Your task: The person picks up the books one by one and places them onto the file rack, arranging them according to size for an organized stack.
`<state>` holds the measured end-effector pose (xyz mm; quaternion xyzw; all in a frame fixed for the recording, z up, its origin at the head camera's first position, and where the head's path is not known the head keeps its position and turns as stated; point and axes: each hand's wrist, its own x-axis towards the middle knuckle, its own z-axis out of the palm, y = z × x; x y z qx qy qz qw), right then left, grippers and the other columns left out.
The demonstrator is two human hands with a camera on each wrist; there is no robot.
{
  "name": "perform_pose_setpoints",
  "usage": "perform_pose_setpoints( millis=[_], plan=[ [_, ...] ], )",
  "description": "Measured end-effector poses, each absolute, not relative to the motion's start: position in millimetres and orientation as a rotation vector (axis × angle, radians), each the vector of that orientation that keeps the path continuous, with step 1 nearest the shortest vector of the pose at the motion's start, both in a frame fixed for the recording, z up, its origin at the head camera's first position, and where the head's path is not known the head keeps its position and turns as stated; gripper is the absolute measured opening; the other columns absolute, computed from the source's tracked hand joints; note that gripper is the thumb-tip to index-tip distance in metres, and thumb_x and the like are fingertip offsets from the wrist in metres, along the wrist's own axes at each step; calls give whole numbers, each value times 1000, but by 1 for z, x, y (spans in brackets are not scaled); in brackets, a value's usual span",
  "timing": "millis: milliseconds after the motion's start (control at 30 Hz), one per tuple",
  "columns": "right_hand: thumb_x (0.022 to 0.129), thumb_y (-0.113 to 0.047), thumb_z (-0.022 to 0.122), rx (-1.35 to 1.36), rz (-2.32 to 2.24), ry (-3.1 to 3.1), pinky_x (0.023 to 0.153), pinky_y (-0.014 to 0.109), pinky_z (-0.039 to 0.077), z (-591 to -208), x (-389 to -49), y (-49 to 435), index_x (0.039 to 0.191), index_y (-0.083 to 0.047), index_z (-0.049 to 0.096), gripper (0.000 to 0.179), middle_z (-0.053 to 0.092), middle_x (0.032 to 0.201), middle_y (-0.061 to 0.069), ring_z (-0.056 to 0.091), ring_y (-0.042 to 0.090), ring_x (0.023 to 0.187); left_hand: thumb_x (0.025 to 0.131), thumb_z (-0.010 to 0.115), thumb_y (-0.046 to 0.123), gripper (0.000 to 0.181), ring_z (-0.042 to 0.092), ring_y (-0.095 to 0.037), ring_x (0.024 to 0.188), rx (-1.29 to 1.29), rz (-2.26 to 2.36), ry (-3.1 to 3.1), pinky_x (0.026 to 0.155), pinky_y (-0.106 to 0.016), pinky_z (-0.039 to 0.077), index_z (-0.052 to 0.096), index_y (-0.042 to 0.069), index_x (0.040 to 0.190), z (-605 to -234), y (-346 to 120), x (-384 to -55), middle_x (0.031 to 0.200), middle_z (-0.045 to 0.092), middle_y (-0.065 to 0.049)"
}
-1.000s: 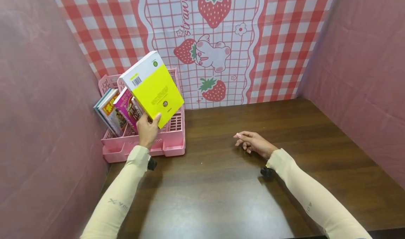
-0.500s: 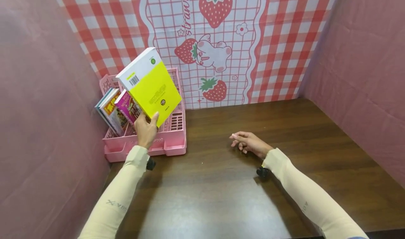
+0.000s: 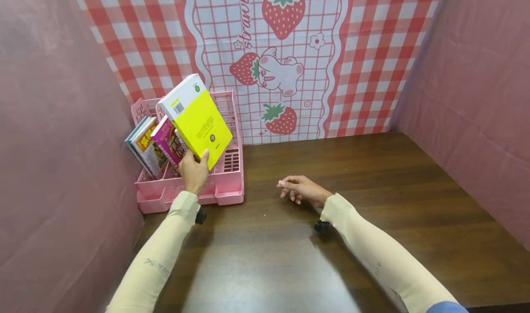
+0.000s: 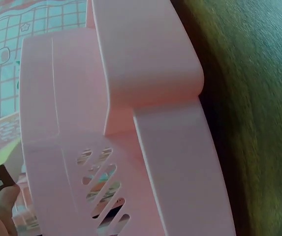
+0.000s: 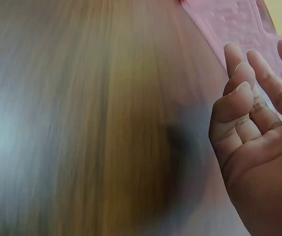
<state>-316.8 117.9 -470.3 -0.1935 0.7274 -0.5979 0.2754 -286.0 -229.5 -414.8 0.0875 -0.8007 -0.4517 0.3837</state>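
My left hand [image 3: 194, 171] pinches a thick yellow and white book [image 3: 203, 124] near its lower corner, thumb on the yellow cover. The book is tilted over the pink slotted book rack [image 3: 229, 184]. To its left a magenta book [image 3: 169, 139] leans in the rack, partly hidden by the yellow one. In the left wrist view the rack's front wall [image 4: 165, 64] fills the middle, and a corner of the book [image 4: 3, 178] shows beside the thumb. My right hand [image 3: 304, 189] hovers over the table with loosely bent fingers and holds nothing.
Several thin books [image 3: 145, 147] lean at the rack's left end. The rack stands on a dark wooden table [image 3: 372, 165], close to the pink left curtain [image 3: 74, 142]. A strawberry-print checked cloth [image 3: 319, 83] hangs behind, and another pink curtain [image 3: 468, 83] is on the right.
The yellow book first rose slightly to the left, then came down a little lower over the rack in my left hand. My right hand has moved left toward the rack.
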Motion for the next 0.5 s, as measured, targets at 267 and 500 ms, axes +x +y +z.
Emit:
perform_pose_setpoints(
  millis=[267,500],
  plan=[
    [107,-32,57,-599,-1552,2000,48,23,43,-461,-311,63,132,5,59,45,73,99,19,55,12,60,94,74,25,33,64,-47,94,265,-1043,-2161,90,-57,45,68,-3,112,-417,-219,-296,101,72,-26],
    [107,-34,57,-565,-1613,1964,49,24,47,-454,-304,21,150,-6,48,52,69,116,28,57,13,61,95,73,26,34,64,-47,91,329,-985,-2293,88,-55,48,68,-4,109,-415,-205,-309,97,72,-26]
  ],
)
